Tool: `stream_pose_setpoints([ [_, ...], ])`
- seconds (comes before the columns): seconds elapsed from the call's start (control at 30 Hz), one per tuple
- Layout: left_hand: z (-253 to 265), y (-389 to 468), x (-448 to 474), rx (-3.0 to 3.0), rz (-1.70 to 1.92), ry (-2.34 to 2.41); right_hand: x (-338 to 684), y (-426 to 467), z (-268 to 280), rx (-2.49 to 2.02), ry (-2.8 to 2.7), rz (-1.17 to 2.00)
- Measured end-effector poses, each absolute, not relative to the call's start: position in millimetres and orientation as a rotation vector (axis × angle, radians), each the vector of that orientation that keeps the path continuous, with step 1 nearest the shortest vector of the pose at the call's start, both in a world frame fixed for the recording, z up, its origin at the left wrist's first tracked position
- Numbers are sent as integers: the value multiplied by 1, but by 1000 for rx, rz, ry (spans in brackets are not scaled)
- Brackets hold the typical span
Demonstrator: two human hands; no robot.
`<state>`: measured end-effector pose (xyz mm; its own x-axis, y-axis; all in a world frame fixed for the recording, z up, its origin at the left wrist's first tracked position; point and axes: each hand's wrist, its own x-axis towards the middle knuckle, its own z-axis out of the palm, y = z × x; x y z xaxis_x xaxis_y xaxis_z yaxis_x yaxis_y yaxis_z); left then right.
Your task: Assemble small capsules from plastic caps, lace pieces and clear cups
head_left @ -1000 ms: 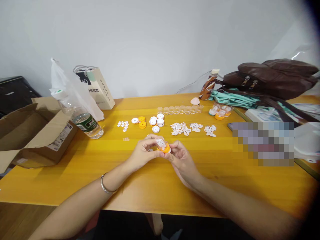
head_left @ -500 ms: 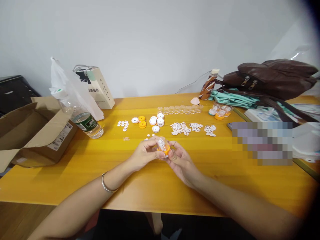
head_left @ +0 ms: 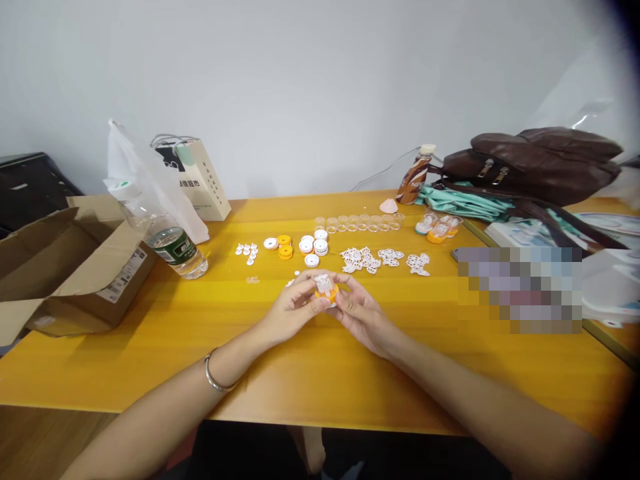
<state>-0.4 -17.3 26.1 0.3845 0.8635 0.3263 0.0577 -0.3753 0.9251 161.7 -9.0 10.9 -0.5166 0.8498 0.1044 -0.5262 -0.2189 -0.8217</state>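
Note:
Between my two hands, above the table, is a small clear-domed capsule with an orange base (head_left: 326, 291) and a white piece inside. My left hand (head_left: 295, 307) grips it from the left, thumb on the orange rim. From the other side my right hand (head_left: 361, 310) has its thumb and fingers closed on the same rim. Just beyond my fingers lie small white discs (head_left: 297, 273). Farther back sit white round bases (head_left: 311, 260), orange round bases (head_left: 285, 252), white lattice pieces (head_left: 361, 259) and a row of clear cups (head_left: 358, 224).
Small white knobs (head_left: 247, 251) and tiny rings (head_left: 253, 280) lie at centre left. At left stand a cardboard box (head_left: 120, 267), water bottle (head_left: 175, 250) and paper bag (head_left: 205, 177). Finished-looking capsules (head_left: 443, 229), a drink bottle (head_left: 415, 177) and a brown bag (head_left: 535, 163) are at right.
The capsule has tilted slightly between my hands, and my fingers have shifted around its dome. Both hands still hold it in nearly the same place. The view has shifted slightly.

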Motion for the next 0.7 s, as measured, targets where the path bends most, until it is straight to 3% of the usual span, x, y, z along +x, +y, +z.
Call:
stream_pose_setpoints([
  [0.23, 16, -29, 5, 2150, 1015, 955, 164, 0, 10, -599, -1536, 1521],
  [0.4, 20, -33, 5, 2252, 1018, 1020, 179, 16, 17, -891, -1423, 1181],
  [0.6, 17, -38, 7, 2639, 537, 603, 235, 78, 19, -1114, -1211, 901],
  [0.7, 13, -40, 9, 2737, 360, 500, 267, 114, 20, -1352, -1299, 548],
])
